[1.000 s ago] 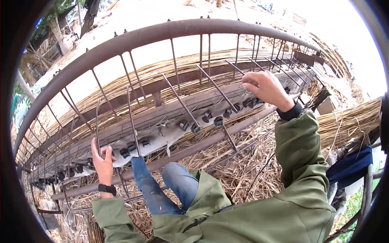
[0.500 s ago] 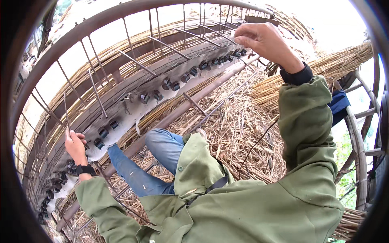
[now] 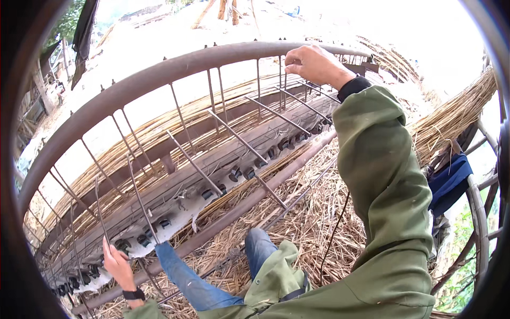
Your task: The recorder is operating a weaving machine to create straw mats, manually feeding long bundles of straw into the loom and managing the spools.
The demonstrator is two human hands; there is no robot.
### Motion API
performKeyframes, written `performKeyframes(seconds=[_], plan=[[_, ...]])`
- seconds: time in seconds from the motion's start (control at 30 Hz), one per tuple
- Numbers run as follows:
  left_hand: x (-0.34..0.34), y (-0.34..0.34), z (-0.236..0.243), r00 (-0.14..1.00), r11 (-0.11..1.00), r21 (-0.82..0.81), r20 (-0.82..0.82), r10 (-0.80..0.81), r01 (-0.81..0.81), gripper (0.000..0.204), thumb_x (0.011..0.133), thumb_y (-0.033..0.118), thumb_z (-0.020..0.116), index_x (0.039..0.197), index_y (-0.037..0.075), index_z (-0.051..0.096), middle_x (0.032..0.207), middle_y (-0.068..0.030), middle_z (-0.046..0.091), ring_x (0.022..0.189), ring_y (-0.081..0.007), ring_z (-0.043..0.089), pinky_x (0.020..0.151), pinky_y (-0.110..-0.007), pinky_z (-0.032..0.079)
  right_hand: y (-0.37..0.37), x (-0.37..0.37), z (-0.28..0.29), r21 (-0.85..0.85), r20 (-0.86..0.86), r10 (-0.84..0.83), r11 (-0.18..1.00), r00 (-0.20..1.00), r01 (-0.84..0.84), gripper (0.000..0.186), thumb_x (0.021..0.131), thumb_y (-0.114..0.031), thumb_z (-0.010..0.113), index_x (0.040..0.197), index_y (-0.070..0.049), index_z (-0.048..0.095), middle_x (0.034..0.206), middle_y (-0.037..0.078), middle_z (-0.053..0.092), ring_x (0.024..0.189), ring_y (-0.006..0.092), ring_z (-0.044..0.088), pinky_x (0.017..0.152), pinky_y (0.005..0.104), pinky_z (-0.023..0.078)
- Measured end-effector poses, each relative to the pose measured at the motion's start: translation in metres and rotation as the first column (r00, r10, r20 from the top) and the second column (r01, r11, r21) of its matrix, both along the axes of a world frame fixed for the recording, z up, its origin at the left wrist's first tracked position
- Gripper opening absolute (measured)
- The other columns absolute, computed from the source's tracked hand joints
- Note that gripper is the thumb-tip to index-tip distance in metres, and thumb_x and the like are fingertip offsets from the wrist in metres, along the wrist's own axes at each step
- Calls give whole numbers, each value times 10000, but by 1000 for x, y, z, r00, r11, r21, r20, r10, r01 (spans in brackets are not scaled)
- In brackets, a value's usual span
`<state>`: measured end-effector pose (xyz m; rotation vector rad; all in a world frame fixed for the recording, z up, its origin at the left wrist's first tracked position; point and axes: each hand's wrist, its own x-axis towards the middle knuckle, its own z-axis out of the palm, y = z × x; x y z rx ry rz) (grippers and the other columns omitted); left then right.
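A long rack has a thick brown pipe [image 3: 154, 74] along its far side, fitted with several thin metal rods. Below it, black spool-like pieces [image 3: 235, 173] sit in a row along a pale strip [image 3: 170, 229]. At the lower left, my left hand [image 3: 119, 269] is closed on the lower end of a thin metal rod [image 3: 100, 210]. Toward the far right, my right hand [image 3: 314, 64] is raised against the pipe, its fingers curled; what they hold, if anything, is hidden. Other rods [image 3: 231, 130] slant across the strip toward me.
Loose straw [image 3: 313, 212] covers the area beside my legs. Long straw stalks [image 3: 133, 183] lie along the rack behind the strip. A bundle of stalks [image 3: 451, 117] leans at the right, above a dark blue cloth [image 3: 451, 183] and a wooden ladder-like frame [image 3: 481, 223].
The view has tilted upward, so the rack sits lower in the picture. The slanting rods now reach farther over the spool row toward me. My right hand has come closer to the pipe.
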<state>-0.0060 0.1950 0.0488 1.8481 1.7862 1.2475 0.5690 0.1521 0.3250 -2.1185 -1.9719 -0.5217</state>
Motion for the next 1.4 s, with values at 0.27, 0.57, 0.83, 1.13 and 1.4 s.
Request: performKeyframes(seconds=[0.27,0.57,0.83,1.13,1.4], plan=[[-35,-5,-19,810,995,-84,-586,-6,-53,472,919,174,481,1358,48,360,960,-108,596,820,-202,553,715,-360,446,161,132,-89,-451,184,-230,844,956,290,264,712,-203,639,909,-27,620,850,175,637,819,327,614,718,408,486],[63,65,14,978,946,-304,-202,48,-109,483,907,160,520,1350,45,367,1063,-115,580,909,-235,537,782,-398,431,314,220,-186,-51,-38,57,997,998,-58,376,810,-238,583,1136,-55,534,1154,157,563,1081,289,524,911,394,410],[193,159,57,963,935,-267,-74,-260,232,484,911,173,513,1352,44,361,1092,-121,565,942,-248,526,811,-410,417,389,242,-231,-512,-242,-106,858,964,-34,418,893,-292,494,1253,-90,430,1236,105,494,1102,208,475,946,360,362],[333,176,80,833,825,-128,17,-554,551,486,916,188,505,1354,43,354,1125,-127,548,979,-262,514,843,-423,401,422,260,-257,-585,-304,-125,807,944,-82,399,899,-298,496,1237,-93,444,1208,84,509,1068,191,489,903,355,384],[343,160,87,829,823,-142,-30,-559,550,487,920,200,498,1356,43,348,1155,-133,533,1013,-275,503,872,-435,387,414,259,-257,-570,-366,-103,810,925,-135,383,904,-304,497,1223,-96,456,1184,65,522,1037,177,502,865,350,404]])
